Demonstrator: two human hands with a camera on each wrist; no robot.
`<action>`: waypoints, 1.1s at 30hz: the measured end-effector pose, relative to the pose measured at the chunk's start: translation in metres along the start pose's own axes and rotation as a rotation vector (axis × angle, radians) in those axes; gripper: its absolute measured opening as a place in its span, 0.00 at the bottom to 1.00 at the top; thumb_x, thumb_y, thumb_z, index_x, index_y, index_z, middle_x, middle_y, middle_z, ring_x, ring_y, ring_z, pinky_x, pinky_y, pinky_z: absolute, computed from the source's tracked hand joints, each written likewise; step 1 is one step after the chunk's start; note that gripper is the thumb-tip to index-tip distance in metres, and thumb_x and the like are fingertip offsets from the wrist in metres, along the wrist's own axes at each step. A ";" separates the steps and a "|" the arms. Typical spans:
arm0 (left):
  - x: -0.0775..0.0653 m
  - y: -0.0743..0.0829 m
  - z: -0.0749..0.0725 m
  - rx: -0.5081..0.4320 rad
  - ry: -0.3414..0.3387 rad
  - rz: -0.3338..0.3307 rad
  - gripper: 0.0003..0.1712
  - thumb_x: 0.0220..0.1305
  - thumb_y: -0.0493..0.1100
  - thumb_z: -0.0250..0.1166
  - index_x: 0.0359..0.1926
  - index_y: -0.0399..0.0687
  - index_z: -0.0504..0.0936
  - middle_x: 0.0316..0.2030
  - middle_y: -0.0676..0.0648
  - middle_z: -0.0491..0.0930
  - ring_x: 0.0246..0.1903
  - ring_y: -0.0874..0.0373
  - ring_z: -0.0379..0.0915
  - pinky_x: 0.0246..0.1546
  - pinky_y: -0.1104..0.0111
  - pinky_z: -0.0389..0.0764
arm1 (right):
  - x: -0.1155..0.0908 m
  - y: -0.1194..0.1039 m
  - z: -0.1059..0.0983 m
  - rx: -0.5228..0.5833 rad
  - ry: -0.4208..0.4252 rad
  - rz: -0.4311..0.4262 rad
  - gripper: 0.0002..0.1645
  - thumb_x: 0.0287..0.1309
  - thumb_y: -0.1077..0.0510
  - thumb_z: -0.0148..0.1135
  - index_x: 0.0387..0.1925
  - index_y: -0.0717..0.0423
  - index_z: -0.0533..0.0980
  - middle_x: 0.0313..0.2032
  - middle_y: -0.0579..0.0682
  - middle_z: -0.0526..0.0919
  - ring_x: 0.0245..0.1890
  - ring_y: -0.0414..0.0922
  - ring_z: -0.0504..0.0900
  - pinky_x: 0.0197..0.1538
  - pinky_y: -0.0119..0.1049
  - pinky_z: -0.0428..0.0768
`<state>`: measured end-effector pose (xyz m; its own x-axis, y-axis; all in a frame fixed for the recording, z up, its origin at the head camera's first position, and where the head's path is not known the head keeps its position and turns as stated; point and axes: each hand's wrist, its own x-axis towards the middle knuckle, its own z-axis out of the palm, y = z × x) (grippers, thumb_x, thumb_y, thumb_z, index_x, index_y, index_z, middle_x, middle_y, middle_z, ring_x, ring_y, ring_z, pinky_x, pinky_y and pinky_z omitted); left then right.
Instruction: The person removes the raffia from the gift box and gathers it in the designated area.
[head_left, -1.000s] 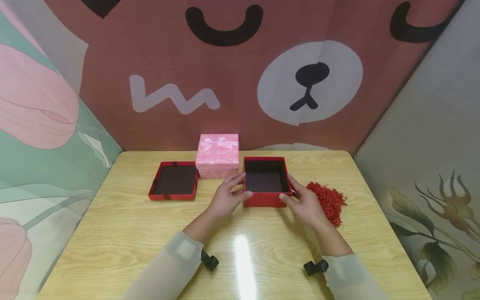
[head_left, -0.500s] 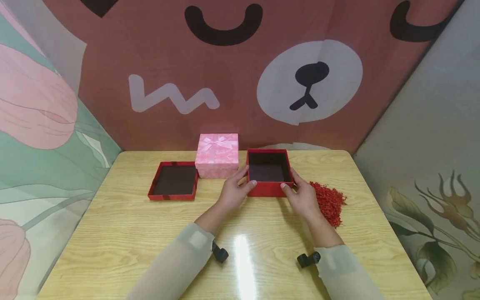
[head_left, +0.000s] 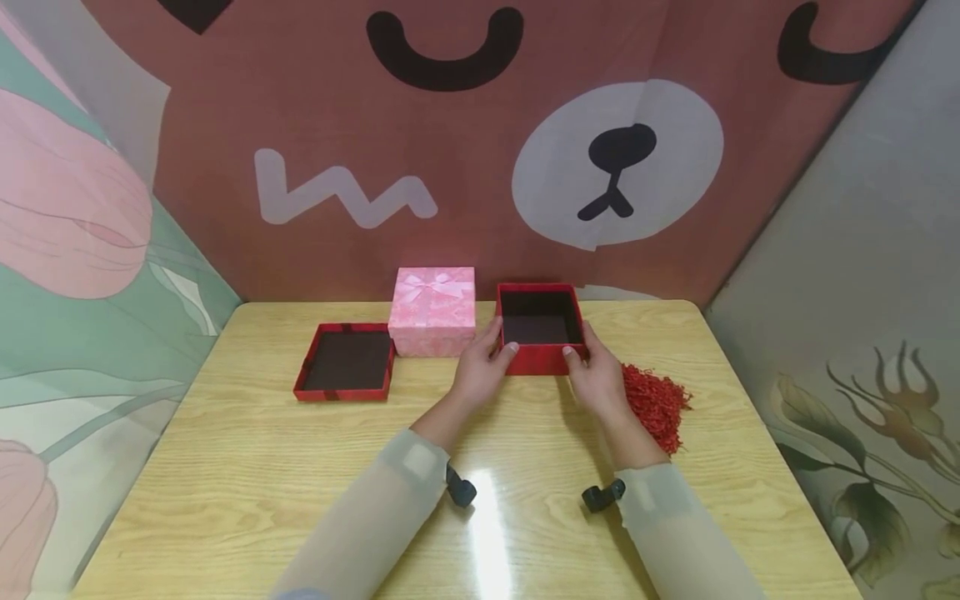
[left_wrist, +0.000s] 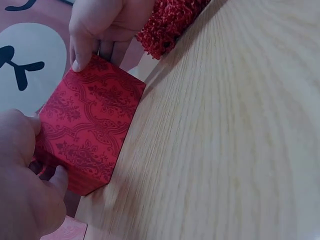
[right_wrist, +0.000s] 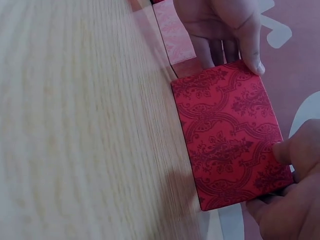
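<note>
Between the two hands stands a red box base (head_left: 540, 360), open at the top, with a dark inside that holds nothing visible. The left hand (head_left: 480, 368) grips its left side, thumb at the front edge. On the opposite side the right hand (head_left: 598, 379) holds it the same way. Both wrist views show the patterned red front of the box (left_wrist: 92, 120), with a thumb at each end. A heap of red shredded paper (head_left: 656, 408) lies just right of the right hand. To the left rests the red box lid (head_left: 345, 395), dark inner face up.
A pink gift box (head_left: 432, 304) with a bow on its lid stands at the back of the wooden table (head_left: 337, 492), between the red lid and the red base. A wall with a bear print (head_left: 450, 167) rises behind the table's far edge.
Both hands have moved the red box base away from the person, toward the table's far edge, and slightly right. The pink box, the red lid and the shredded paper stay in place.
</note>
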<state>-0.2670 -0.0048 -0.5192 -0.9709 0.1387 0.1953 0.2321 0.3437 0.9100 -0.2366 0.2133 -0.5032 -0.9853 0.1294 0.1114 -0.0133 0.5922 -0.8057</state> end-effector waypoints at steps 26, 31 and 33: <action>0.033 0.006 0.006 0.042 -0.053 -0.086 0.40 0.77 0.50 0.62 0.81 0.44 0.57 0.79 0.45 0.58 0.76 0.51 0.57 0.74 0.61 0.64 | 0.032 -0.001 0.010 -0.020 0.032 0.051 0.40 0.78 0.52 0.52 0.83 0.51 0.50 0.76 0.63 0.63 0.75 0.59 0.63 0.77 0.54 0.62; 0.031 0.009 0.005 -0.084 -0.065 -0.111 0.45 0.75 0.49 0.65 0.83 0.47 0.53 0.75 0.40 0.65 0.70 0.48 0.69 0.66 0.61 0.76 | 0.029 -0.005 0.009 0.017 0.070 0.051 0.43 0.77 0.51 0.54 0.83 0.54 0.49 0.76 0.63 0.63 0.74 0.58 0.65 0.75 0.55 0.65; 0.030 0.011 0.003 -0.115 -0.067 -0.125 0.45 0.75 0.50 0.65 0.83 0.50 0.52 0.74 0.41 0.67 0.69 0.47 0.70 0.64 0.61 0.77 | 0.028 -0.008 0.009 0.025 0.100 0.034 0.43 0.76 0.50 0.56 0.83 0.54 0.50 0.76 0.62 0.63 0.74 0.58 0.64 0.75 0.55 0.65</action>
<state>-0.2929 0.0062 -0.5044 -0.9846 0.1650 0.0570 0.0982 0.2537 0.9623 -0.2656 0.2049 -0.4989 -0.9634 0.2287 0.1399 0.0147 0.5661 -0.8242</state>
